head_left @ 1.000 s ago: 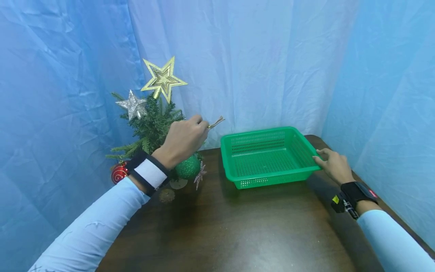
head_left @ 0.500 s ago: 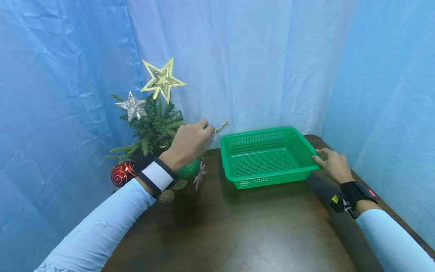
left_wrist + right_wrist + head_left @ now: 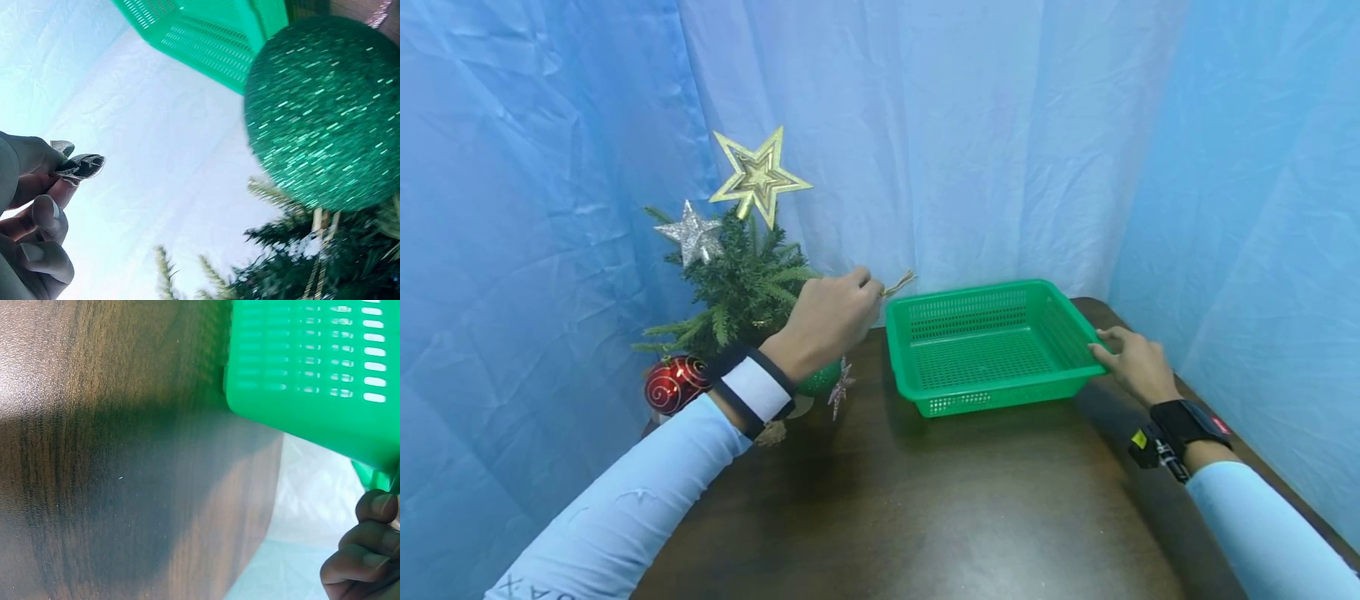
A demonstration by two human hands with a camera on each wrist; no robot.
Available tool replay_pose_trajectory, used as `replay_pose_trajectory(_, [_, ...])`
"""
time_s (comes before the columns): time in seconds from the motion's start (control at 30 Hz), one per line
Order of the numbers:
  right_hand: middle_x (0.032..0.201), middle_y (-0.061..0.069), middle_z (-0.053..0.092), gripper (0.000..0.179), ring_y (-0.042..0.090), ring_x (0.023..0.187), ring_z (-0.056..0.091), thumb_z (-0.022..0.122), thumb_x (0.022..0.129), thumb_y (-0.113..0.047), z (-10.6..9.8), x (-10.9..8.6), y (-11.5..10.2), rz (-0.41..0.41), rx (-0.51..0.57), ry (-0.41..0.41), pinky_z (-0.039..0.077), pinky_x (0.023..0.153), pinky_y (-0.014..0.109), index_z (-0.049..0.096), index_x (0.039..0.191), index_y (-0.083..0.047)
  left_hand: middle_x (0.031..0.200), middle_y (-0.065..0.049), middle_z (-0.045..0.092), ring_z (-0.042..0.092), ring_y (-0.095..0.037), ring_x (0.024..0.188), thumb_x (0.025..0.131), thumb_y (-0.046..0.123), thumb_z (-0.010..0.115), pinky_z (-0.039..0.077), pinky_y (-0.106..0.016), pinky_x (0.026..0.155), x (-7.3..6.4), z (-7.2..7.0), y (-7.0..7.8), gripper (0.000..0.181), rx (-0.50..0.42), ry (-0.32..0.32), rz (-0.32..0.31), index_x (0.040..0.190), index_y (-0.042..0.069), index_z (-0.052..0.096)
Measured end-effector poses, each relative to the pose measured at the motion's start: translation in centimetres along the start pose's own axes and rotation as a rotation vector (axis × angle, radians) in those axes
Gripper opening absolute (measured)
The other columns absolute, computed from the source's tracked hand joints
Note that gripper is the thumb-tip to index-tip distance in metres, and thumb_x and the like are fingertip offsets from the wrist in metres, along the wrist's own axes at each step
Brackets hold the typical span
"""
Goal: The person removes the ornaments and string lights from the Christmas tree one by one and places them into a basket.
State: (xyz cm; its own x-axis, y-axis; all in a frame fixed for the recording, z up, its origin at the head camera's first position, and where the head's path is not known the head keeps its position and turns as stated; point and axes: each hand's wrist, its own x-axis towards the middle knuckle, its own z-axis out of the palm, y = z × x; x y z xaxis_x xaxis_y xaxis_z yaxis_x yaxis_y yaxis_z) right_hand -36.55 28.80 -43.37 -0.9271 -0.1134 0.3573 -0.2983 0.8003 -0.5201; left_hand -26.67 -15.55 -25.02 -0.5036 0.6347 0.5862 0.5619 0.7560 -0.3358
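Note:
My left hand (image 3: 831, 318) pinches a small ribbon bow (image 3: 83, 167) between thumb and fingertips; its gold strands (image 3: 900, 283) stick out to the right in the head view. This hand is raised in front of the small Christmas tree (image 3: 741, 283), left of the green plastic basket (image 3: 992, 395). Large in the left wrist view is a green glitter ball (image 3: 325, 112) with gold cord, near the tree's branches. On the far right, my right hand (image 3: 1138, 367) grips the basket's right rim, its fingers (image 3: 369, 537) curled there in the right wrist view.
A gold star (image 3: 760, 177) tops the tree. Around it hang a silver star (image 3: 689, 232), a red ball (image 3: 673, 383) and a pinkish glitter star (image 3: 841, 390). The brown table (image 3: 940, 517) reaches back to blue curtains (image 3: 970, 150).
My left hand has moved right and slightly down with the bow, away from the tree towards the basket. My right hand and the basket have stayed in place.

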Motion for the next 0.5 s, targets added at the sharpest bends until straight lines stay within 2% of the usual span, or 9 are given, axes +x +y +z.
replay_pose_trajectory(0.13, [0.102,0.029,0.070,0.048,0.015,0.046,0.024,0.060,0.106,-0.029,-0.1,-0.1,0.0,-0.003,0.003,-0.004,0.028,0.046,0.033,0.058,0.137,0.007,0.072,-0.007,0.056,0.041,-0.015,0.047,0.103,0.007,0.059,0.036,-0.031,0.040,0.8,-0.7,0.1,0.021,-0.012,0.026,-0.008,0.085,0.003,0.069])
replay_pose_trajectory(0.3, [0.109,0.032,0.068,0.047,0.016,0.047,0.026,0.060,0.106,-0.028,-0.1,-0.1,0.1,-0.008,0.001,0.004,0.028,0.047,0.033,0.059,0.136,0.008,0.077,-0.009,0.062,0.048,-0.015,0.048,0.101,0.007,0.062,0.040,-0.030,0.042,1.4,-0.8,0.4,0.017,-0.012,0.039,0.011,0.089,0.001,0.073])
replay_pose_trajectory(0.4, [0.094,0.026,0.070,0.046,0.016,0.046,0.025,0.061,0.106,-0.027,-0.1,-0.1,0.1,-0.020,0.000,0.011,0.028,0.047,0.033,0.059,0.136,0.008,0.079,-0.009,0.064,0.050,-0.015,0.049,0.101,0.007,0.063,0.042,-0.030,0.043,1.5,-0.5,0.8,0.016,-0.005,0.027,0.027,0.091,0.001,0.074])
replay_pose_trajectory(0.5, [0.071,0.012,0.066,0.046,0.015,0.045,0.024,0.062,0.105,-0.025,-0.1,-0.2,0.0,-0.035,0.003,0.011,0.026,0.045,0.033,0.059,0.136,0.009,0.078,-0.009,0.062,0.049,-0.015,0.050,0.101,0.006,0.061,0.042,-0.030,0.042,1.5,-0.2,1.1,0.017,-0.005,0.007,0.029,0.090,0.001,0.073])
